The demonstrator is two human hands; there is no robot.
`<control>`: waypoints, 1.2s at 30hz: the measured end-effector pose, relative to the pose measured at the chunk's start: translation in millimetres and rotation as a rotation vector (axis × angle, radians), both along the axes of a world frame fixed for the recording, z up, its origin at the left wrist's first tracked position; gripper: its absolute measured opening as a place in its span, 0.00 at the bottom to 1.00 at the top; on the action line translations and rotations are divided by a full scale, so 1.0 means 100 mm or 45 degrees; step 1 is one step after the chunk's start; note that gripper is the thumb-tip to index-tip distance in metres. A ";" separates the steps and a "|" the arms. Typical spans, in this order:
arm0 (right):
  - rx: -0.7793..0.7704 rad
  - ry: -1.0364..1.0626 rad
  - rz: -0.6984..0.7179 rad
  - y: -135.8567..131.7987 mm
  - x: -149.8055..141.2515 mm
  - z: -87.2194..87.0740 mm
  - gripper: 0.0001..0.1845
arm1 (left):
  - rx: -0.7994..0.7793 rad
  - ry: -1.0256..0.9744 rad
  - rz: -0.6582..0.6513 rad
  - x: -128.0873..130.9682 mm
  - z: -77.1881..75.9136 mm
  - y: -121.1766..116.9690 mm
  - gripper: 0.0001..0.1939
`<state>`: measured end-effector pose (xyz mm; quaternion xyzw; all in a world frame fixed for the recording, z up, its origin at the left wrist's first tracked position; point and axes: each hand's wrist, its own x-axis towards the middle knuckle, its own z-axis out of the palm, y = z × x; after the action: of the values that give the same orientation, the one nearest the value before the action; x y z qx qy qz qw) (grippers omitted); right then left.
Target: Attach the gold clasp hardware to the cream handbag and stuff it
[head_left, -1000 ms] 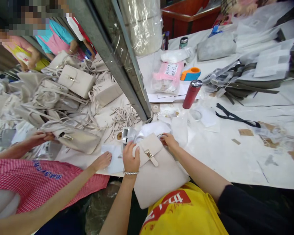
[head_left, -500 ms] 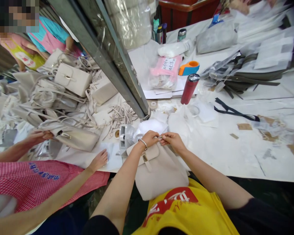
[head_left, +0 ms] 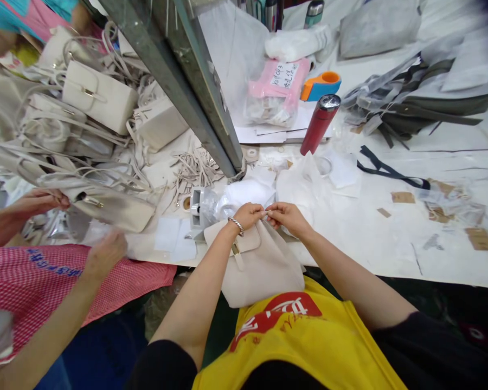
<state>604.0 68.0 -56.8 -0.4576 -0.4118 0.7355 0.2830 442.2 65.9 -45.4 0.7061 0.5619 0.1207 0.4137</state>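
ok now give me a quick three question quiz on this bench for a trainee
1. True or false: the bangle is on the person's right wrist.
2. What lies just under the left hand and right hand? A) a red flask, B) a cream handbag, C) a pink-labelled plastic bag
3. What is the black item lying to the right of the hands?

Key: 1 false, it is on the left; 2 B; 3 a strap

A handbag (head_left: 260, 276) hangs at the table edge (head_left: 390, 274), handbags (head_left: 97, 95) heaped left.
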 end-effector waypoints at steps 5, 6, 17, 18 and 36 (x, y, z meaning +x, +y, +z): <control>-0.046 0.025 -0.007 -0.02 -0.02 0.03 0.08 | 0.025 -0.007 0.039 0.02 -0.01 -0.04 0.10; -0.053 0.032 -0.008 -0.02 -0.01 0.03 0.08 | 0.028 -0.011 0.043 0.03 -0.01 -0.04 0.11; -0.093 0.087 -0.017 -0.05 0.01 0.00 0.08 | -0.012 -0.060 0.135 0.06 0.06 -0.12 0.09; -0.092 0.089 -0.018 -0.06 0.01 -0.01 0.08 | -0.015 -0.066 0.143 0.06 0.06 -0.12 0.09; -0.127 -0.206 -0.235 -0.22 -0.06 -0.01 0.11 | 0.176 0.033 0.234 0.11 -0.08 -0.21 0.09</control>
<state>597.7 45.8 -57.9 -0.5648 -0.3524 0.6866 0.2921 453.4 45.4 -53.3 0.6799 0.6200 0.1874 0.3439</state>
